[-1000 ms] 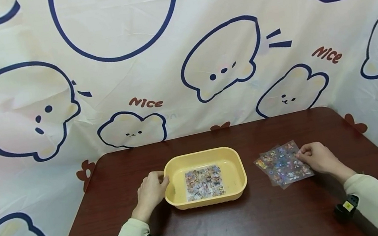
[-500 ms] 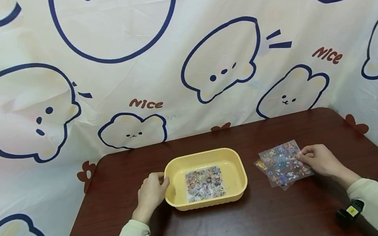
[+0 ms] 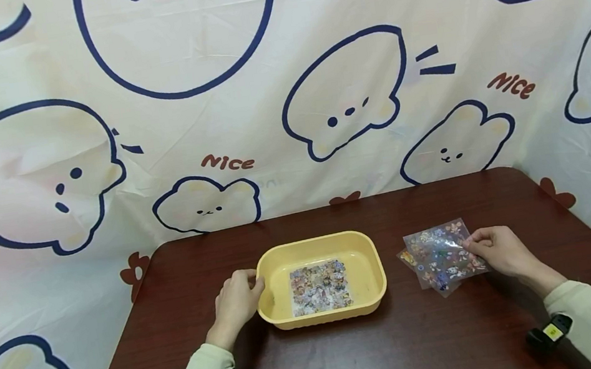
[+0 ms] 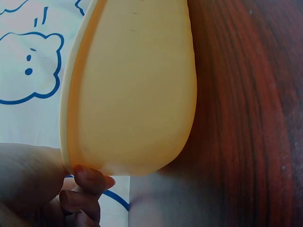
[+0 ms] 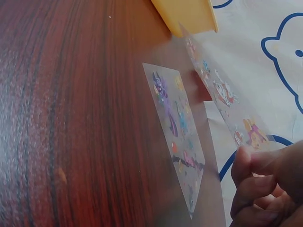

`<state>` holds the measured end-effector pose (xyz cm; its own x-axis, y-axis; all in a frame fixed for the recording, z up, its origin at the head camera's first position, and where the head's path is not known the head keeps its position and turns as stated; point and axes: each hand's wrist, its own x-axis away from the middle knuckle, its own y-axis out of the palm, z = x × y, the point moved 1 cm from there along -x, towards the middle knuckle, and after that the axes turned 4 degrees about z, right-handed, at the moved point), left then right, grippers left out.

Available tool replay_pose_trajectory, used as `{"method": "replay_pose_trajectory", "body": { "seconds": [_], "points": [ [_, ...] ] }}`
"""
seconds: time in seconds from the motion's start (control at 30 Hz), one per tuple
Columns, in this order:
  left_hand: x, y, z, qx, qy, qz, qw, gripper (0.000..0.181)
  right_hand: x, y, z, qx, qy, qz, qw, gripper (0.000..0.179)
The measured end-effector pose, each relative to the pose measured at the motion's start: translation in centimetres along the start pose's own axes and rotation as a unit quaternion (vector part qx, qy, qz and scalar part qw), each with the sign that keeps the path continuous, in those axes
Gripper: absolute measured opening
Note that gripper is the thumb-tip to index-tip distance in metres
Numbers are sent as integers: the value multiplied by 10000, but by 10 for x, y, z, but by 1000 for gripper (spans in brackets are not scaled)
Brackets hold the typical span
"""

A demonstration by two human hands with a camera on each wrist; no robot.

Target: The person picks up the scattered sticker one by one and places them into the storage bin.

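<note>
My left hand (image 3: 236, 300) grips the left rim of a yellow plastic basin (image 3: 368, 288), its thumb and fingers curled round the edge in the left wrist view. Inside the basin lies a sheet of colourful stickers (image 3: 319, 287). Over to the right, my right hand (image 3: 500, 249) pinches a clear sticker sheet (image 5: 223, 94) by its edge between thumb and finger. That sheet is tilted up off the table. Beneath it, another clear sticker sheet (image 5: 177, 127) lies on the wood, partly covered in the head view.
The dark wooden table (image 3: 354, 359) has rounded far corners. A pale cloth (image 3: 240, 110) with blue-lined cartoon figures hangs behind it and along both sides. Each wrist wears a black strap with a small device (image 3: 551, 330).
My right hand has shifted very slightly, and the pinched sheet has tilted up away from the sheet under it. My left hand and the basin hold still.
</note>
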<state>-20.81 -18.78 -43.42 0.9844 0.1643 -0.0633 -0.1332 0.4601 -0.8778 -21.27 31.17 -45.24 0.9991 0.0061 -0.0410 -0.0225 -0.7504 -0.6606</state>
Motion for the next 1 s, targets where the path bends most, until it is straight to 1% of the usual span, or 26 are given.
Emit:
{"method": "replay_pose_trajectory", "body": {
  "seconds": [0.37, 0.77, 1.0],
  "points": [
    [1, 1, -1, -10, -11, 5, 10000, 35, 3, -2, -3, -249, 34, -15, 9997, 31],
    [0, 0, 0, 5, 23, 58, 10000, 33, 3, -10, -13, -282, 60, 14, 9996, 35],
    [0, -1, 1, 10, 11, 19, 10000, 34, 3, -14, -23, -227, 20, 64, 9997, 34]
  ]
}}
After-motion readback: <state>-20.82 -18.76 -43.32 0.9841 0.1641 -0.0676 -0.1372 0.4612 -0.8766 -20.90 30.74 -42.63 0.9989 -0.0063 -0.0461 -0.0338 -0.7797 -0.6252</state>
